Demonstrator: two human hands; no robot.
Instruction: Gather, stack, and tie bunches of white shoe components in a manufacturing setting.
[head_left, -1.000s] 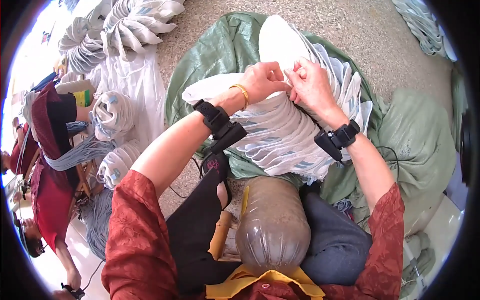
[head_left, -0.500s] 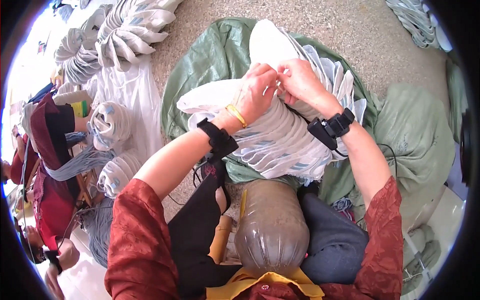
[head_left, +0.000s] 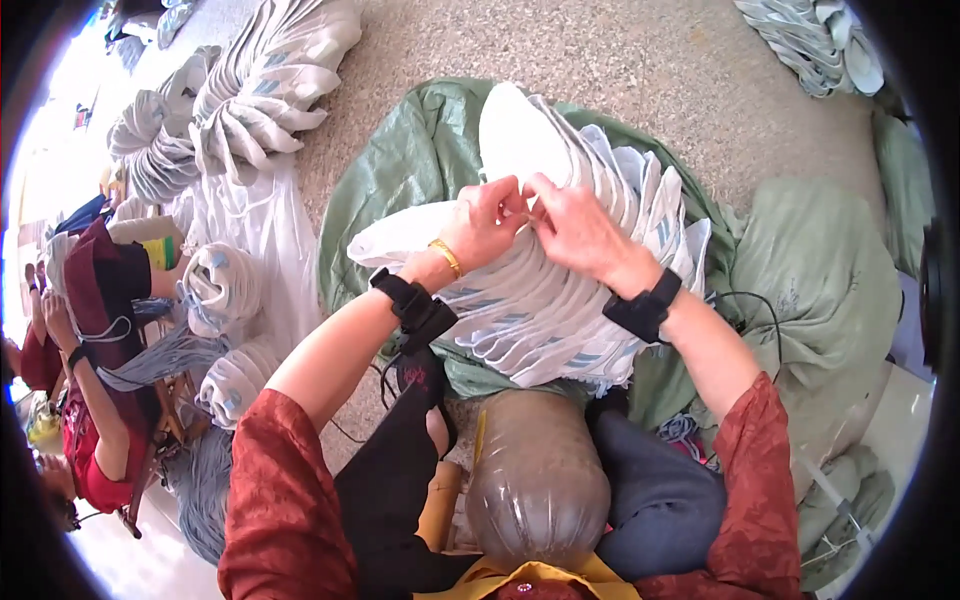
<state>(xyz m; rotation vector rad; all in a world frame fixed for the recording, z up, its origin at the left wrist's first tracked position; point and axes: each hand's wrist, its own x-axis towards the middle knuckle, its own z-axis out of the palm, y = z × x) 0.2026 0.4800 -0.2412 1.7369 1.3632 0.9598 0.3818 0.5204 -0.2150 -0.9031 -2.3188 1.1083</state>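
A long overlapping stack of white fabric pieces with pale blue patches, shaped like shoe uppers [head_left: 540,320], lies on a green woven sack [head_left: 400,140] in front of me. Above the middle of this stack my left hand [head_left: 485,222] has its thumb and fingers pinched together. My right hand [head_left: 580,228] meets it, also pinching, fingertips nearly touching the left ones. Whatever sits between the fingertips is too small to make out. Both wrists wear black strapped devices, and a yellow bangle circles the left one.
A large clear plastic bottle [head_left: 540,480] rests between my legs. Coiled stacks of similar white pieces [head_left: 265,90] lie at the far left. Bundles of grey cord [head_left: 200,490] and a seated co-worker [head_left: 100,440] are on the left. A green sack [head_left: 820,290] bulges at right.
Both hands stay together in a pinch, though they and the stack appear lower and slightly left in the picture. The co-worker at left has shifted, with an arm now raised.
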